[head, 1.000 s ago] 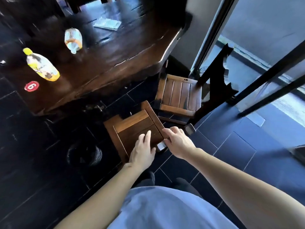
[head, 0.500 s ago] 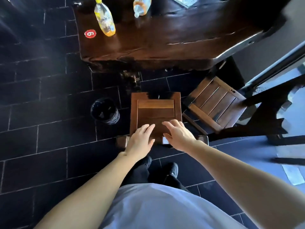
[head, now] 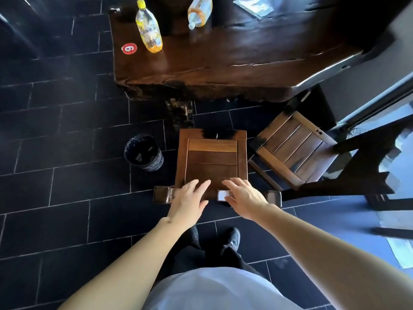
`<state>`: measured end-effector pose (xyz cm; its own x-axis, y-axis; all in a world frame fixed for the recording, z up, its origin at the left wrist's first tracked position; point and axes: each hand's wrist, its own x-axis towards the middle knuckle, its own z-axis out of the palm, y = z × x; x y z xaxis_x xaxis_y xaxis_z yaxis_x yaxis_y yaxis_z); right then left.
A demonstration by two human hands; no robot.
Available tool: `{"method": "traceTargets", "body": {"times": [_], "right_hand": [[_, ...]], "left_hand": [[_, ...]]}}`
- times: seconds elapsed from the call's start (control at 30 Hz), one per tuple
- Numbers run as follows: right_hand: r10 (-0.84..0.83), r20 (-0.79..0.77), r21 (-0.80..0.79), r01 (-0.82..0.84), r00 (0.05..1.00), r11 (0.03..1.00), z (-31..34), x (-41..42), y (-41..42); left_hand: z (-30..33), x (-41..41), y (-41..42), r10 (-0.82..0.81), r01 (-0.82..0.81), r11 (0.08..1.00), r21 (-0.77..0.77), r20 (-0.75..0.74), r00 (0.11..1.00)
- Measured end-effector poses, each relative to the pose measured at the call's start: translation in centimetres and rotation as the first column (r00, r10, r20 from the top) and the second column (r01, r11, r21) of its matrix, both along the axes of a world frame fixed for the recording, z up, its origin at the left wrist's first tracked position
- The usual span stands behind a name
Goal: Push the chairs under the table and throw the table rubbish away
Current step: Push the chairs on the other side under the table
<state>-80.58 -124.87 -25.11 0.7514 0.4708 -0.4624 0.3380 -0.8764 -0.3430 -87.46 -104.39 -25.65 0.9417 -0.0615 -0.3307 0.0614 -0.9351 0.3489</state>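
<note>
Closest to me are my pale shirt front (head: 214,289), dark trousers and black shoes (head: 233,238) on the dark tiled floor (head: 67,220). My left hand (head: 188,199) lies over the top rail of the near chair (head: 212,162), fingers straight and spread, reaching onto the back of the seat. My right hand (head: 244,198) is on the same rail just beside it, fingers loosely extended; neither hand is wrapped round anything that I can see. The chair's slatted seat faces the table and stands short of it, with only its front edge in the table's shadow.

To the left of this chair a small round bin (head: 144,153) with a dark liner sits on the floor. To the right a second chair (head: 292,148) stands at an angle, its front corner near the table's edge.

Beyond them is the dark wooden table (head: 234,70). On its near left corner is a red round sticker (head: 129,48) marked with a white 6 or 9. Just beside it stands a yellow-capped bottle (head: 149,26) with a yellow label I cannot read. Further along is a second clear bottle (head: 199,12) with an orange label, also unreadable, and beyond that a flat packet or leaflet (head: 253,6).
</note>
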Motion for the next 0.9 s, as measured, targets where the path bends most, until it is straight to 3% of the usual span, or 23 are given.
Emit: {"method": "traceTargets", "body": {"times": [0.4,0.6,0.77,0.9], "right_hand": [[-0.076,0.115,0.086,0.067,0.99,0.994,-5.4,-1.6,-1.0],[-0.066,0.174,0.132,0.043,0.983,0.99,-7.2,-2.4,-1.4],[-0.057,0.204,0.145,0.028,0.977,0.989,-8.1,-1.8,-1.5],[-0.041,0.269,0.163,-0.003,0.962,0.987,-8.7,-1.7,-1.7]], "left_hand": [[-5.3,2.0,1.1,-0.168,0.166,0.984,0.071,0.033,0.985],[-7.1,0.9,1.4,-0.224,0.212,0.963,0.165,0.061,0.973],[-7.3,2.1,2.0,-0.281,0.28,0.942,0.187,-0.021,0.959],[-7.8,1.9,2.5,-0.319,0.305,0.928,0.212,0.031,0.947]]}}
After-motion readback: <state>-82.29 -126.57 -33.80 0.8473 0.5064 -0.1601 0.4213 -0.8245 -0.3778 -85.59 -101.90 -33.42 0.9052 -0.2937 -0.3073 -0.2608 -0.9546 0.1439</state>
